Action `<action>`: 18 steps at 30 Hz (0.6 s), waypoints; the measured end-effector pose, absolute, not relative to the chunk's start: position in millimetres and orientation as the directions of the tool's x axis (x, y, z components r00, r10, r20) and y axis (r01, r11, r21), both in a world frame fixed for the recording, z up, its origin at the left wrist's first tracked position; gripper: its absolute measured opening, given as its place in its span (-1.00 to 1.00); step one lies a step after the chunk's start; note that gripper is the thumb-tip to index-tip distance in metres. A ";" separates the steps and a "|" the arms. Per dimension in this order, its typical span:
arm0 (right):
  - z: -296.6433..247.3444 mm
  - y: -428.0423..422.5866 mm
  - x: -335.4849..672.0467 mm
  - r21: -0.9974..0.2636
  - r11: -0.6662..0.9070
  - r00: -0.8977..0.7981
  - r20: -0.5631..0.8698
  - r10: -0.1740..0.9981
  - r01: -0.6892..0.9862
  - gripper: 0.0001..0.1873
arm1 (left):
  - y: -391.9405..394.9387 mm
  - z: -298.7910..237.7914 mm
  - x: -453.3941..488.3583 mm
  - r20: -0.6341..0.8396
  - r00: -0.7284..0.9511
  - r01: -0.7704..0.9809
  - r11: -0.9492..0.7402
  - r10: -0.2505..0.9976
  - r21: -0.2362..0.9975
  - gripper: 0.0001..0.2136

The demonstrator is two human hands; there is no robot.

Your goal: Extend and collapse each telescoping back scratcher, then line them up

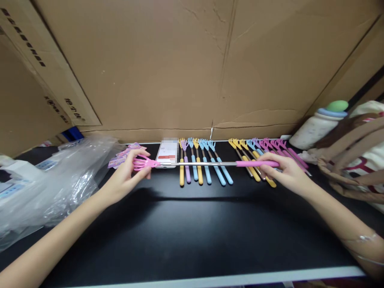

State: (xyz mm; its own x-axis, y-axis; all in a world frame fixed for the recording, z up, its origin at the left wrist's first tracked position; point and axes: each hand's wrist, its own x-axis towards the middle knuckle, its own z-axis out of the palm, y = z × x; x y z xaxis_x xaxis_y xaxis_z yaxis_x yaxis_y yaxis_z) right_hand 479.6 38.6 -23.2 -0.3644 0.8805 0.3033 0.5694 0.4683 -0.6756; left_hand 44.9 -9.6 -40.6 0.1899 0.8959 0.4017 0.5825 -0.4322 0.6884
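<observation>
A pink telescopic back scratcher (207, 163) is stretched level above the black table, its metal rod pulled out long. My left hand (133, 176) is closed around its pink claw end. The far end of the pink handle is gripped by my right hand (285, 172). Behind the rod lies a row of back scratchers (206, 168) with yellow, purple and blue handles, claws pointing away. A second group of back scratchers (255, 170), yellow, blue, purple and pink, lies near my right hand, which partly covers it.
Clear plastic bags (69, 180) pile up on the left beside purple printed packets (124, 154). A phone (167, 153) lies at the back. On the right are a white bottle (315, 130) and a beige bag (345, 168). A cardboard wall (168, 72) rises behind the table (210, 240).
</observation>
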 end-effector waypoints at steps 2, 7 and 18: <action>-22.3 34.6 470.8 -0.638 0.507 -0.417 0.303 0.857 0.579 -0.77 | -13.7 -39.7 53.0 0.371 0.247 0.621 -0.440 0.895 0.649 -0.73; -20.8 22.6 435.4 -0.479 0.697 -0.605 0.359 0.710 0.534 -0.84 | -26.3 -47.1 79.8 0.249 0.447 0.583 -0.491 0.859 0.648 -0.76; -28.1 21.0 415.9 -0.290 0.774 -0.663 0.401 0.632 0.563 -0.75 | -27.3 -53.7 82.7 0.283 0.418 0.605 -0.496 0.864 0.623 -0.76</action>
